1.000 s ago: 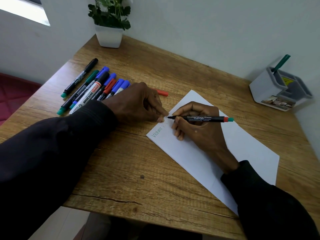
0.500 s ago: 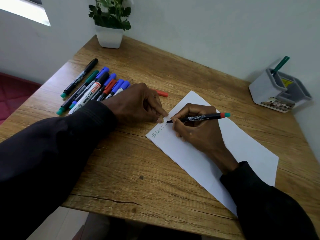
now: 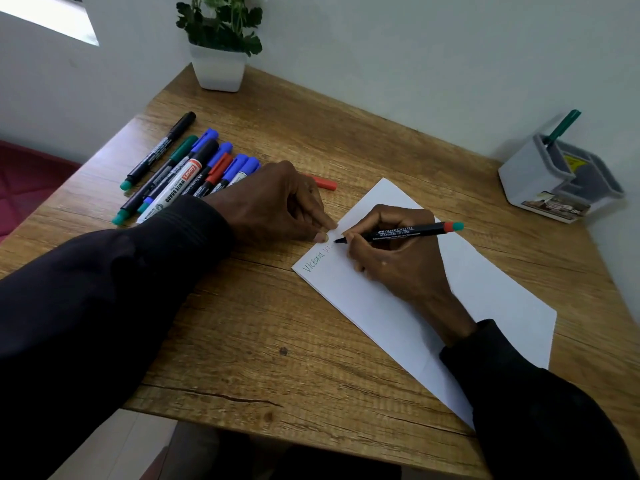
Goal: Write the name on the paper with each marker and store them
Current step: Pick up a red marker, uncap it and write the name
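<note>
The right hand (image 3: 398, 258) pinches the marker (image 3: 408, 233) between thumb and curled fingers, tip on or just over the paper (image 3: 485, 306) near its far left corner, right after some green writing (image 3: 317, 259). The left hand (image 3: 273, 206) lies beside it, fingers bent and close together, tips (image 3: 325, 232) pressing the sheet's edge. The chief risk seems to be the sheet slipping: only that corner is pinned, so a strong stroke could skew it and spoil the letters. The writing hand's heel rests on the paper and may smear wet ink if it slides over a fresh line. The tip sits very near the left fingertips, so a stray stroke could mark skin. The spare markers (image 3: 187, 174) lie in a row on the table (image 3: 259, 323) just behind the left forearm, and a careless sleeve could roll them toward the edge. A red item (image 3: 323, 183), cap or marker I cannot tell, peeks out beyond the left hand. The holder (image 3: 530, 174) stands well apart at far right with one green marker (image 3: 562, 126) in it, and nothing blocks the way there. A plant pot (image 3: 218, 71) sits at the back corner.
</note>
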Available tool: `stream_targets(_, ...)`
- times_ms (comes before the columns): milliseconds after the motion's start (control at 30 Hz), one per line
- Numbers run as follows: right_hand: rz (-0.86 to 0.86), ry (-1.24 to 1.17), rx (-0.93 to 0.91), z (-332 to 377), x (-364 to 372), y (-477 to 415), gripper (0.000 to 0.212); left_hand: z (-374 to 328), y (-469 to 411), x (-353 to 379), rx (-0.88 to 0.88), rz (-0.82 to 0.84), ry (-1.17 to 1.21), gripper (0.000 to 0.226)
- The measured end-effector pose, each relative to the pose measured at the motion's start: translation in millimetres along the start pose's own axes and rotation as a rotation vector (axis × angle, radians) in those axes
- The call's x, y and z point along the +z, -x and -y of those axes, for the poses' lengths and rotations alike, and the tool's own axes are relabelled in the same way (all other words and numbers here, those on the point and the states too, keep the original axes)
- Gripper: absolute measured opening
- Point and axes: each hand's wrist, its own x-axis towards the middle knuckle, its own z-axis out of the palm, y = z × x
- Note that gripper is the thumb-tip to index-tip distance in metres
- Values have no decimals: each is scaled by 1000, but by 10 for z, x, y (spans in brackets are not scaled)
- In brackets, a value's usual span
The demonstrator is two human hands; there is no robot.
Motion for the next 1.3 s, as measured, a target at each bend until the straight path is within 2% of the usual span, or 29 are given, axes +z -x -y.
stream_targets(800, 6, -11, -11, 8, -1, 0, 8, 47, -23, 12, 6, 0, 0, 25)
stream_targets(967, -44, -8, 1, 4, -7, -11, 9, 61, -24, 3, 7, -1, 7, 25)
stream_targets(1300, -30, 12, 44, 17, 4, -10, 9, 64, -23, 14, 10, -9, 4, 25)
